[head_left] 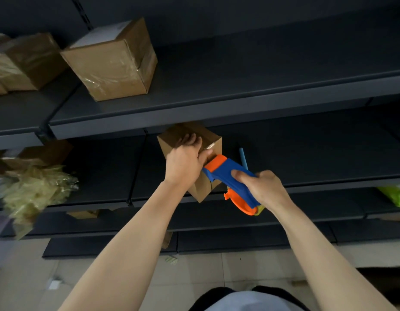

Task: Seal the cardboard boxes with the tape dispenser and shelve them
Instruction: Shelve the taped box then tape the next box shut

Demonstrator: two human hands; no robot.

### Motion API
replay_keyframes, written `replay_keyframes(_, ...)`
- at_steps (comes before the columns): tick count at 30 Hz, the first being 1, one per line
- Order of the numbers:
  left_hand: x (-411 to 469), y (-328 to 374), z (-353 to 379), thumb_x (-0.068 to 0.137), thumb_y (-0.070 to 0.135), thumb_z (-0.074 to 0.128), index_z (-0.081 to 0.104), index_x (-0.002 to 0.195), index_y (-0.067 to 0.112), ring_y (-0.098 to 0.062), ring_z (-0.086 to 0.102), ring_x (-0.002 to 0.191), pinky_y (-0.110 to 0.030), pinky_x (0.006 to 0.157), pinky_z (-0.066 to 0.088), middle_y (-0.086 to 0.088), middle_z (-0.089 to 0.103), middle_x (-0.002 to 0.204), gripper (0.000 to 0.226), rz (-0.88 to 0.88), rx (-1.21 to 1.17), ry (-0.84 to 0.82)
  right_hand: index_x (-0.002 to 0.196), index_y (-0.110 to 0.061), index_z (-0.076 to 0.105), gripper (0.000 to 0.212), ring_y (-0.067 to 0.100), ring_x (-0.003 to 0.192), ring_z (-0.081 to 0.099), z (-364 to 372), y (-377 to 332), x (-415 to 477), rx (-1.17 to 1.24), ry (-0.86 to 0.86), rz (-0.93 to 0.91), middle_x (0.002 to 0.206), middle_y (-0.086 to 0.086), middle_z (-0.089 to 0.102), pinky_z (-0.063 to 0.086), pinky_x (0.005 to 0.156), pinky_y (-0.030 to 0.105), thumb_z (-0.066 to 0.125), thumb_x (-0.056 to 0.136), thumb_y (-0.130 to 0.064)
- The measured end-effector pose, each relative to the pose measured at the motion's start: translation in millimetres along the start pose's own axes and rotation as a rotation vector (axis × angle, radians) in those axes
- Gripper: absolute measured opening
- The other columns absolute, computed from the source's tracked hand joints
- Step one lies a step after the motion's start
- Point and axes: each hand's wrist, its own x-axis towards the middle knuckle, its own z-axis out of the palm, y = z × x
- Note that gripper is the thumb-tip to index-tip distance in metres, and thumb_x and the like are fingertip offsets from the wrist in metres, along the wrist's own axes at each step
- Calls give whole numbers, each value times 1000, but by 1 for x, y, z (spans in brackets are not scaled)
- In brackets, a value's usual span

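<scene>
A small brown cardboard box (209, 140) stands on the middle dark shelf (306, 176), partly over the shelf's front edge. My left hand (185, 162) grips its top, fingers curled over the far side and thumb on the near face. My right hand (259, 187) holds a blue and orange tape dispenser (226, 173) by its handle, with the orange head pressed against the box's near face beside my left thumb. A strip of clear tape shows on the box's upper edge.
A taped box (111, 61) sits on the upper shelf (239, 104), with more boxes (24, 61) at the far left. Crumpled clear tape (35, 191) lies at left on the middle shelf. A blue stick (244, 159) lies behind the dispenser. A green item (394, 195) is at right.
</scene>
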Motion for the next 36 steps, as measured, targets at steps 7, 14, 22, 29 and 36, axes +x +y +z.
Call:
replay_keyframes(7, 3, -4, -22, 90, 43, 57, 61, 125, 16, -17, 65, 94, -30, 75, 50, -3, 69, 110, 43, -111, -166, 39, 77, -13, 65, 56, 12, 49, 61, -19, -17, -15, -52, 29, -63, 62, 1, 66, 40, 45, 21, 64, 69, -69)
replay_keyframes(14, 9, -20, -36, 90, 38, 60, 73, 95, 17, -11, 64, 76, -30, 69, 50, 1, 72, 84, 25, -329, -457, -13, 80, -13, 61, 51, 15, 57, 61, -22, -53, -26, -117, 25, -127, 69, 2, 64, 37, 49, 24, 64, 73, -63)
replay_keyframes(22, 5, -58, -32, 90, 40, 60, 69, 79, 3, -17, 53, 58, -30, 54, 38, -11, 63, 65, 39, -471, -626, 3, 74, -18, 49, 45, 18, 62, 60, -2, -98, -14, -276, 23, -210, 72, 2, 60, 39, 48, 26, 66, 72, -60)
replay_keyframes(29, -14, -95, -6, 90, 43, 59, 69, 81, 1, -19, 49, 62, -29, 56, 37, -12, 56, 68, 44, -700, -789, 0, 72, -18, 49, 43, 17, 61, 58, 31, -117, -5, -417, -19, -255, 70, 1, 59, 36, 48, 26, 65, 74, -57)
replay_keyframes(36, -19, -112, 23, 92, 44, 54, 64, 73, 11, -14, 53, 62, -22, 53, 39, -3, 59, 67, 39, -814, -814, -36, 70, -19, 48, 43, 18, 59, 55, 60, -126, 9, -495, -20, -237, 68, 1, 57, 30, 46, 25, 64, 73, -59)
